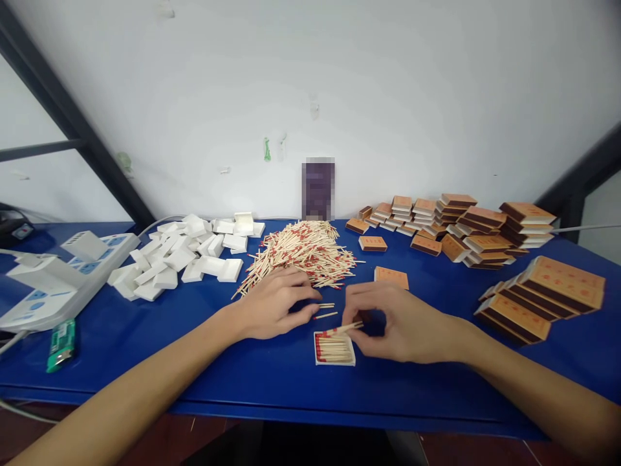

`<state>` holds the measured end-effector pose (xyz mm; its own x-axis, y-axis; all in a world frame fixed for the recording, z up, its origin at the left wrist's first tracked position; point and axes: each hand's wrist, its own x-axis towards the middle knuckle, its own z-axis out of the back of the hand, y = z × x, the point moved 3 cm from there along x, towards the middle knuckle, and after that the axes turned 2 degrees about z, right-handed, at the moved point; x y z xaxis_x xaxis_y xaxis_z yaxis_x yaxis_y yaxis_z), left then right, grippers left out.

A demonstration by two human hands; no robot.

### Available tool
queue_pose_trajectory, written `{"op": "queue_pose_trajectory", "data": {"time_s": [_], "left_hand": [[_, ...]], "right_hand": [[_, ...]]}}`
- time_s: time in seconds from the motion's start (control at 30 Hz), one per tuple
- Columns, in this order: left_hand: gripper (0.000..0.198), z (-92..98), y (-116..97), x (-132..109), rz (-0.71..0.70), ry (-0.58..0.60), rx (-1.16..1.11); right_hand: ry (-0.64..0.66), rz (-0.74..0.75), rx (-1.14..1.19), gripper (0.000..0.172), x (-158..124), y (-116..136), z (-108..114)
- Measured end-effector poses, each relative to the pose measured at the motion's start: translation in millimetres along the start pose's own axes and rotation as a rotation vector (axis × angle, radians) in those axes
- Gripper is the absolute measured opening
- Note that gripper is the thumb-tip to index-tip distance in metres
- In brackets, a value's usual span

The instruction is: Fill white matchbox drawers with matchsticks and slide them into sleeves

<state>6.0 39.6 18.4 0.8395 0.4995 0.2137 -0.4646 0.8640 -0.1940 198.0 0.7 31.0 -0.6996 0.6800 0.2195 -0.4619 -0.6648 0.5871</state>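
Right hand (388, 317): thumb and fingers pinched on a few matches (341, 329) at the far edge of the tray (335, 364), red heads leftward, bare ends by the fingers. Contact with the row inside not clear. Left hand (276, 303): thumb and forefinger narrowly apart at two loose sticks (327, 305); cannot tell whether they grip. Another stick (325, 315) lies just nearer the tray. Pile (308, 249) beyond the left hand.

Handling, judged: each match very light, stiff along its length, but thin enough to snap if bent. Dry wood should grip well; a bunch may fan or roll under an uneven pinch. Best hold: bare ends or mid-stick, clear of the heads, which could chip. Tray probably thin card, apt to slide or buckle; steady it low, by opposite walls
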Motion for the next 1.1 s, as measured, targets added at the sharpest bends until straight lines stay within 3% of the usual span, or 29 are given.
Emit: {"op": "queue_pose_trajectory", "data": {"time_s": [0.13,0.23,0.67,0.87,1.1], "left_hand": [[0.035,-5.9,0,1,-0.001,0.034,0.028],[0.027,-6.1,0,2,0.004,0.04,0.017],[0.008,3.0,0,-1,0.111,0.115,-0.012],[0.009,1.7,-2,-3,0.072,0.144,0.049],[0.015,-0.1,-4,-4,0.018,0.094,0.09]], "right_hand": [[0.078,0.04,-0.063,0.01,0,5,-15],[0.112,0.02,-0.103,0.012,0,4,-22],[0.124,0.078,-0.131,0.009,-1,4,-22],[0.101,0.098,-0.115,0.009,-2,2,-21],[0.117,0.106,-0.097,0.01,-2,3,-21]]}}
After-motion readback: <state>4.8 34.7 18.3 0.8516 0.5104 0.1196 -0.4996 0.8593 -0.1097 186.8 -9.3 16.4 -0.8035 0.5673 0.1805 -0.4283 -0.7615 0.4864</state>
